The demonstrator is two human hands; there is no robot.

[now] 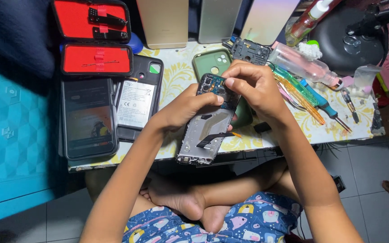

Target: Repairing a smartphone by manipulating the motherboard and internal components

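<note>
Both hands [183, 110] [253, 85] grip opened phone [208, 128] — top end.

Dim, cool-toned; light from above on table [176, 72]; dark corners, slight softness

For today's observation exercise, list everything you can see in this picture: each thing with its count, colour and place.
Opened phone: 1, grey frame with blue board, held at the table's front edge.
Green cover: 1, table centre, behind the hands.
Red case: 1, open, top left.
Dark phone: 1, black, left.
Phone with battery: 1, black and white, beside the dark phone.
Back panels: 3, gold, grey, pinkish, top.
Screwdrivers: several, green, orange, blue, right.
Bottles: 2, clear, upper right.
Table: 1, white with yellow pattern.
Left hand: holds the opened phone.
Right hand: fingers at its top.
</note>
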